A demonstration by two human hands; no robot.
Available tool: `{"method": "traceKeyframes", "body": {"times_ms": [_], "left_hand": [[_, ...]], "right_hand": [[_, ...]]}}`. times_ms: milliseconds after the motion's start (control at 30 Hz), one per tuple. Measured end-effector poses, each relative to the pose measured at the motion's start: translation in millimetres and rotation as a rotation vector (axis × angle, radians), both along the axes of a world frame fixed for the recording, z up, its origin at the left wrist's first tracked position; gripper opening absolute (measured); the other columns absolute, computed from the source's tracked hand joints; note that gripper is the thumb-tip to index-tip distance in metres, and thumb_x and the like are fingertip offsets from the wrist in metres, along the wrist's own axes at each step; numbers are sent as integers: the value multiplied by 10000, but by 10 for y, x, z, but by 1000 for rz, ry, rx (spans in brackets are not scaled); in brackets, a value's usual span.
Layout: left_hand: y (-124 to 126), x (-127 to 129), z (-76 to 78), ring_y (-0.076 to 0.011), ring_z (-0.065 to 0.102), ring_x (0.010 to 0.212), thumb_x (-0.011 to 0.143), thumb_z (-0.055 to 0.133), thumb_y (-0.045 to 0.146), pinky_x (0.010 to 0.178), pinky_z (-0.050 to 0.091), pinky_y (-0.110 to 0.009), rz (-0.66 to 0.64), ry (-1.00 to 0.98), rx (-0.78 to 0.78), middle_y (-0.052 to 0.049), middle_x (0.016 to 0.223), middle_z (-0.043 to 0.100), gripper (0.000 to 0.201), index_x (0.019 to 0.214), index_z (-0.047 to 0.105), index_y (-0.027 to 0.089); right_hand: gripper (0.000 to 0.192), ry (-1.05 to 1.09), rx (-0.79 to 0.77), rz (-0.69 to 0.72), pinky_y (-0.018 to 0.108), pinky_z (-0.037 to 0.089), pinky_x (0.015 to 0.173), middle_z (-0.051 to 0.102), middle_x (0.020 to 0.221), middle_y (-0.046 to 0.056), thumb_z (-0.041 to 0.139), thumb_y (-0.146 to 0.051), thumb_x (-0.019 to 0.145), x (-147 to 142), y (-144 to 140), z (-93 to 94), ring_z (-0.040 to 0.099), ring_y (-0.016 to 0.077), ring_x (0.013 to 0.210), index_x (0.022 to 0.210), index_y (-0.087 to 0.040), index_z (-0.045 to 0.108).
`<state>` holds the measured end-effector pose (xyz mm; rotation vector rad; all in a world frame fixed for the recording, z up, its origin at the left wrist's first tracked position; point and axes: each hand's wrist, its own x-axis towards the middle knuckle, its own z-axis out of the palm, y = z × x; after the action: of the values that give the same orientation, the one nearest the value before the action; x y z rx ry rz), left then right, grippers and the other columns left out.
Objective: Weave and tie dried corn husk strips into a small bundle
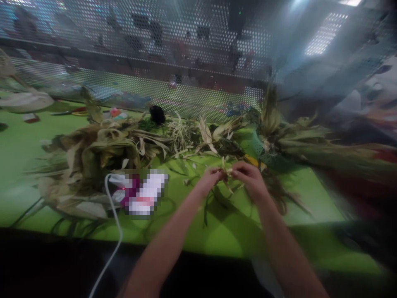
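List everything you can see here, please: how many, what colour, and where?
Thin dried plant strips: uncertain count, pale straw, between the hands
Curled dried leaf heap: one, tan and olive, left of the hands
Long dried leaf bundle: one, greenish tan, right
Flat pixelated rectangle: one, mostly white, left of the hands
Thin bendy cable: one, white, front left
Long-bladed scissors: one pair, red-yellow handles, back left
Rounded object: one, black, back
Smooth tabletop: one, bright green, underneath
Perforated panelling: count unclear, grey, behind
Left hand: one, bare, pinching the strips
Right hand: one, bare, pinching the strips
Small blurred items remain unidentifiable.
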<state>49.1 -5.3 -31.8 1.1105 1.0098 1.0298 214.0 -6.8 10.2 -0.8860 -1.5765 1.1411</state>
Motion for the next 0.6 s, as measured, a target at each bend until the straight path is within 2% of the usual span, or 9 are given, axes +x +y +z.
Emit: {"method": "traceKeyframes", "body": {"times_ms": [133,267,600], "left_hand": [[9,-23,27,-112,428,580,707,570,259,565,290,-250,-14,332,207,20,592,509,115,663,587,154],[-29,-36,99,-129,450,598,756,521,237,573,289,-263,8,596,361,22,589,494,131,646,549,170],[-98,-41,209,-123,442,595,767,525,220,569,276,-256,13,664,383,27,592,472,159,620,474,183]], "right_hand": [[143,-317,174,-2,308,453,741,649,815,25,701,-353,825,44,20,58,593,176,796,794,-214,700],[171,-426,219,-20,305,439,729,630,830,31,650,-367,860,36,26,56,580,180,798,797,-210,673],[96,-429,182,-58,274,385,675,587,767,4,624,-256,837,16,10,55,533,157,744,764,-197,645]]}}
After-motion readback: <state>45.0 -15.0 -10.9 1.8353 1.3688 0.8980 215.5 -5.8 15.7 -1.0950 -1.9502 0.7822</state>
